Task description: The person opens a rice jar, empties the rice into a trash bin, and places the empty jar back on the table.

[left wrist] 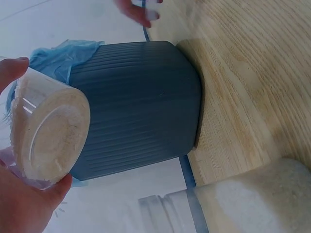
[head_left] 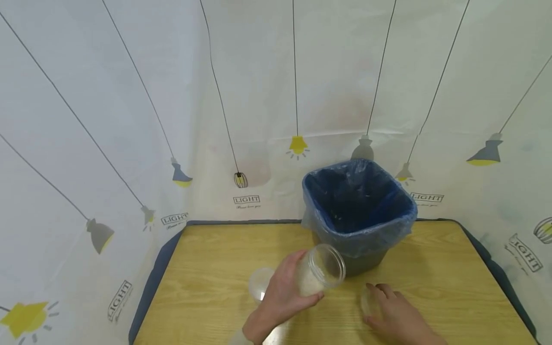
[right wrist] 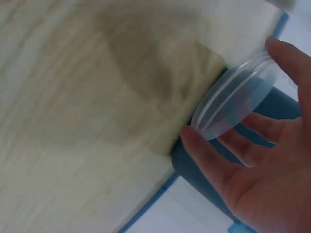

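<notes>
My left hand [head_left: 282, 290] grips a clear plastic jar [head_left: 331, 266] tilted to the right, its open mouth showing. Pale, fine-looking contents, their kind unclear, lie inside it; the left wrist view shows the base of this jar [left wrist: 57, 133]. Between the thumb and fingers of my right hand [head_left: 398, 311] is a clear round lid [head_left: 369, 303], seen edge-on in the right wrist view as a ridged lid [right wrist: 233, 97]. The lid is off the jar, close above the table. Another clear jar [head_left: 258, 280] stands left of my left hand, partly hidden by it.
A dark bin [left wrist: 141, 97] with a blue liner bag [head_left: 316, 211] folded over its rim stands on the wooden table [head_left: 215, 258], just beyond both hands. Pale contents show in the second jar [left wrist: 248, 204]. A lamp-patterned white sheet [head_left: 267, 96] encloses the back and sides.
</notes>
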Available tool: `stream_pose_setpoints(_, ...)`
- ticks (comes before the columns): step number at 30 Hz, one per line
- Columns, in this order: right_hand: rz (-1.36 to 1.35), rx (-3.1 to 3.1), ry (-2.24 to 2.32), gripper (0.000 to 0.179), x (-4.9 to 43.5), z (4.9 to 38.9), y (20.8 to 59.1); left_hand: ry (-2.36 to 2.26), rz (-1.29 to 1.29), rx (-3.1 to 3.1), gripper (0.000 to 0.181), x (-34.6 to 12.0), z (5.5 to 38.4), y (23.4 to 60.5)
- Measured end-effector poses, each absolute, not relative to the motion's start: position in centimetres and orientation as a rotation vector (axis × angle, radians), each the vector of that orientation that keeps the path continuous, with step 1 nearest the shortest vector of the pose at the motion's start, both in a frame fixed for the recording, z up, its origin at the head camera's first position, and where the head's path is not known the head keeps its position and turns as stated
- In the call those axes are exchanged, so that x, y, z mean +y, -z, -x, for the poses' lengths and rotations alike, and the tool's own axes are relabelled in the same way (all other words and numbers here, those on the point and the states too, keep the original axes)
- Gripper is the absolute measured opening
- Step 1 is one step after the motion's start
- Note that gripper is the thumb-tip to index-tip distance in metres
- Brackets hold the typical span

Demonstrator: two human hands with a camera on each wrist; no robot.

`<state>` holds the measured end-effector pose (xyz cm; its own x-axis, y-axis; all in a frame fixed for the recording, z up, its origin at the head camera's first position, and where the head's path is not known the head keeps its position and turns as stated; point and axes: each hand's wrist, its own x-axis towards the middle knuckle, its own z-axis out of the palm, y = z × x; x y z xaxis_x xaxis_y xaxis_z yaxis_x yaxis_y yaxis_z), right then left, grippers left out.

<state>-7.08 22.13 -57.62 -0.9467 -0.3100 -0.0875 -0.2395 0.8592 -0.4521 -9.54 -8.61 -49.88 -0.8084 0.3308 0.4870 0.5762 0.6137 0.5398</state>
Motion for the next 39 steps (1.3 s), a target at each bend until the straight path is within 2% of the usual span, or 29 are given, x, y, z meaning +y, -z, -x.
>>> stream_pose_setpoints(13,0.373,2.754,0.558,0.075,21.1,6.4,59.5,1.083,0.696,-2.508,0.096,-8.6,9.3,49.9)
stream_pose_setpoints(22,0.392,2.841,0.458,0.102,21.5,6.3,59.5,1.083,0.675,-2.486,0.096,-8.9,9.5,49.7)
stream_pose_setpoints(25,0.321,2.901,0.500,0.090,22.1,6.8,57.5,1.086,0.673,-2.480,0.096,-9.1,9.6,49.6)
stream_pose_setpoints(32,0.225,3.291,0.995,0.027,25.5,8.4,49.8,1.063,0.699,-2.440,0.096,-9.4,9.9,48.8)
stream_pose_setpoints(34,0.188,3.378,1.143,0.023,26.4,8.9,48.1,1.060,0.694,-2.430,0.095,-9.5,10.0,48.4)
stream_pose_setpoints(39,0.054,3.404,1.350,0.034,27.8,11.0,45.1,1.062,0.671,-2.415,0.093,-9.9,10.3,47.6)
